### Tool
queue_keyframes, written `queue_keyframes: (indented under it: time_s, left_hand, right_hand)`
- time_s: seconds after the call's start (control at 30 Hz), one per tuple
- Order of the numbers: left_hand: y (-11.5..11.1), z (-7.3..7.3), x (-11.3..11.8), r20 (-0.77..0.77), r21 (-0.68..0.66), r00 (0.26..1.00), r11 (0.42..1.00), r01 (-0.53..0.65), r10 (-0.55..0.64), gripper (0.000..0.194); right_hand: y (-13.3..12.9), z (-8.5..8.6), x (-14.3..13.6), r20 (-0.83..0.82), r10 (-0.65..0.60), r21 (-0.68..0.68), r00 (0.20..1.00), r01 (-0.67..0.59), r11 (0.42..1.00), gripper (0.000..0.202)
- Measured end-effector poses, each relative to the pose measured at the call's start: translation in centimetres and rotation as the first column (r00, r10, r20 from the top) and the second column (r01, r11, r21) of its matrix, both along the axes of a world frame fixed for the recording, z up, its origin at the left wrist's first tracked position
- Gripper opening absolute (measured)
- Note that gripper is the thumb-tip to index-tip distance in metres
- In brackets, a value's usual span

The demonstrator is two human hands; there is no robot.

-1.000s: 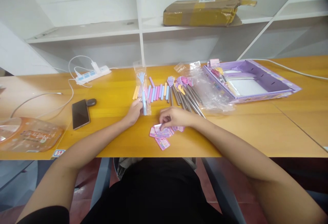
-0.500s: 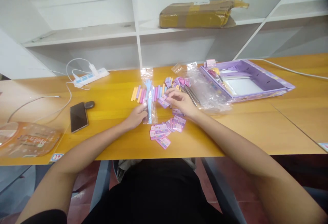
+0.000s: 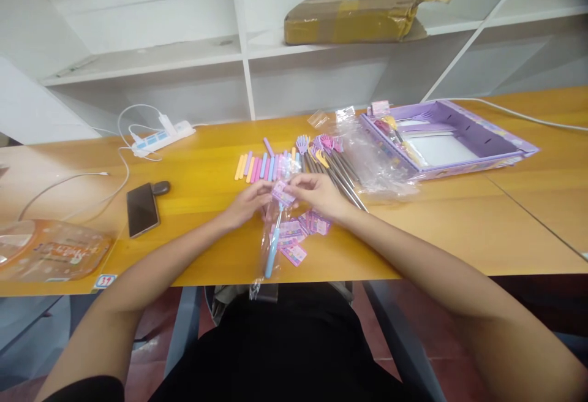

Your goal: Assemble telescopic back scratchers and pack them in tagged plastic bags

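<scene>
A light blue back scratcher point(image 3: 272, 256) lies inside a clear plastic bag point(image 3: 263, 292), its handle pointing at me and the bag's end over the table edge. My left hand point(image 3: 249, 204) is closed on the far end of this bag. My right hand point(image 3: 320, 193) pinches a small pink and purple card point(image 3: 283, 194) against that same end; whether it is inside the bag I cannot tell. Beneath and beside the bag lie several similar cards point(image 3: 294, 254). Beyond my hands are a row of pastel sticks point(image 3: 254, 170) and a bunch of hand-headed back scratchers point(image 3: 337, 169).
Clear bags point(image 3: 383, 172) lie beside a purple open box point(image 3: 491, 160) on the right. On the left are a phone point(image 3: 143, 210), a power strip point(image 3: 163, 139) with cables and an orange printed bag point(image 3: 59, 252). A taped parcel point(image 3: 349, 22) sits on the shelf.
The bagged blue back scratcher has turned round, its handle now toward me and lower. My right hand has brought the card left and down to the bag, beside my left hand.
</scene>
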State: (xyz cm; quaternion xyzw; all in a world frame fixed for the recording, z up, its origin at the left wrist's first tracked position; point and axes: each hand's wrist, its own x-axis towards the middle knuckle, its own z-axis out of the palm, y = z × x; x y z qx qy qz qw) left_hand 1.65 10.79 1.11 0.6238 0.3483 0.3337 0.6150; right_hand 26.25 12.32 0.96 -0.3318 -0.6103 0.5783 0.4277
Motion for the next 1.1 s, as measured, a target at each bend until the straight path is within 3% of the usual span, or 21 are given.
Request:
queue_keyframes:
  time_s: [0.1, 0.23, 0.43, 0.57, 0.67, 0.77, 0.93, 1.1]
  left_hand:
    - [0.9, -0.5, -0.3, 0.089, -0.024, 0.987, 0.991, -0.135, 0.137, 0.054]
    - [1.2, -0.8, -0.3, 0.169, -0.036, 0.974, 0.989, -0.146, 0.150, 0.052]
    - [1.2, -1.9, -0.1, 0.057, 0.197, 0.985, 0.965, -0.172, 0.164, 0.045]
    - [1.1, -2.2, 0.1, 0.021, 0.245, 0.988, 0.957, -0.152, 0.151, 0.043]
    - [1.1, -2.0, 0.2, 0.004, 0.287, 0.985, 0.944, -0.165, 0.171, 0.044]
    - [1.1, -2.1, 0.3, 0.016, 0.230, 0.988, 0.961, -0.152, 0.152, 0.046]
    - [1.3, -2.6, 0.1, 0.071, 0.090, 0.992, 0.989, -0.115, 0.109, 0.046]
    - [1.7, -2.9, 0.0, 0.156, -0.006, 0.986, 0.998, -0.065, 0.065, 0.045]
  right_hand:
    - [-1.0, -0.1, -0.8, 0.054, 0.120, -0.073, 0.991, -0.116, 0.991, 0.044]
    - [-1.6, 0.0, -1.1, 0.131, 0.230, -0.081, 0.964, -0.220, 0.972, 0.045]
    - [-2.2, 0.6, -0.7, 0.241, 0.282, -0.070, 0.929, -0.273, 0.959, 0.045]
    - [-2.6, 1.0, -0.4, 0.344, 0.319, -0.072, 0.883, -0.314, 0.947, 0.041]
    - [-2.5, 0.9, -0.3, 0.407, 0.244, 0.012, 0.880, -0.272, 0.962, 0.034]
    - [-1.9, 0.4, -0.3, 0.393, 0.082, 0.174, 0.916, -0.161, 0.971, 0.032]
    - [-0.6, -0.3, -0.2, 0.259, -0.212, 0.540, 0.942, 0.041, 0.840, 0.033]
    - [-0.3, -0.7, -0.1, 0.212, -0.248, 0.517, 0.945, 0.107, 0.849, 0.025]
